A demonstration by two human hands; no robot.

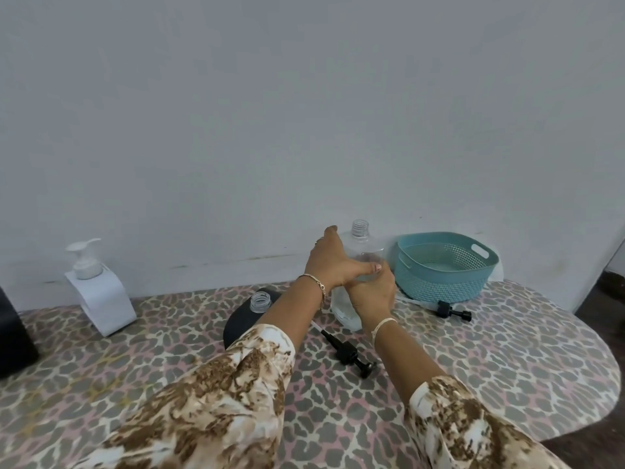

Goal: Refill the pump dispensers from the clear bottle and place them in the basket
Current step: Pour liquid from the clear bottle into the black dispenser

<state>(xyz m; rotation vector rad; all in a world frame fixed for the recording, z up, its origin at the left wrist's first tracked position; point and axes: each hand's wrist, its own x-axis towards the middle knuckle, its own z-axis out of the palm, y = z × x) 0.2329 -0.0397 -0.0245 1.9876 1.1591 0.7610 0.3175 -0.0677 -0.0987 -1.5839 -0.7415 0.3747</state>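
A large clear bottle (363,247) with an open threaded neck stands upright near the wall, with some liquid in its lower part. My left hand (333,262) wraps its upper body and my right hand (373,294) grips its lower front. A black dispenser bottle (245,318) with an uncapped clear neck stands just left, partly hidden by my left arm. Two black pump heads lie on the table: one (350,353) in front of the bottle, another (451,310) beside the teal basket (439,282).
A white pump dispenser (96,287) in a white holder stands at the far left by the wall. A dark object (13,333) sits at the left edge. The leopard-print table (507,367) curves off at the right. The basket holds nothing visible.
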